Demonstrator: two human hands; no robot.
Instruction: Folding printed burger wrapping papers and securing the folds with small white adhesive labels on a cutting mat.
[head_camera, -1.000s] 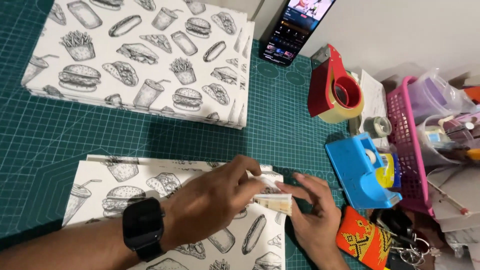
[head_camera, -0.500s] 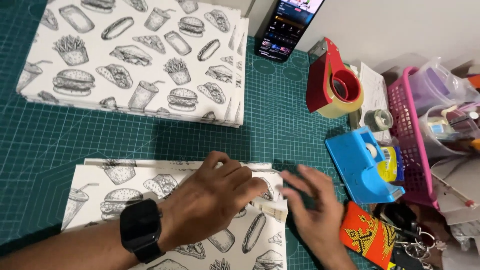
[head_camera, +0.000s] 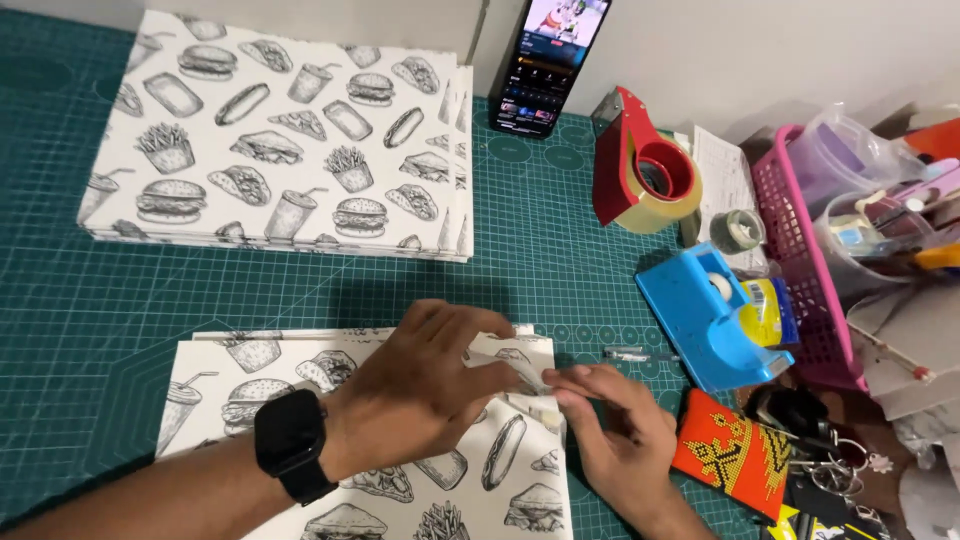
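Honestly, the left hand (head_camera: 430, 385) is pressing flat and open on the fast-food print paper (head_camera: 400, 480) on the green cutting mat (head_camera: 300, 300) while the right hand (head_camera: 610, 425) is pinching a clear tape strip (head_camera: 535, 400) at its edge, which looks like it could be going on crooked or wrinkling.

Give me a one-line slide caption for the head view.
Left hand and right hand press clear tape onto food-printed white wrapping paper on green cutting mat.

two tape dispensers (head_camera: 645, 165), one phone (head_camera: 552, 60), one pink basket (head_camera: 790, 250).
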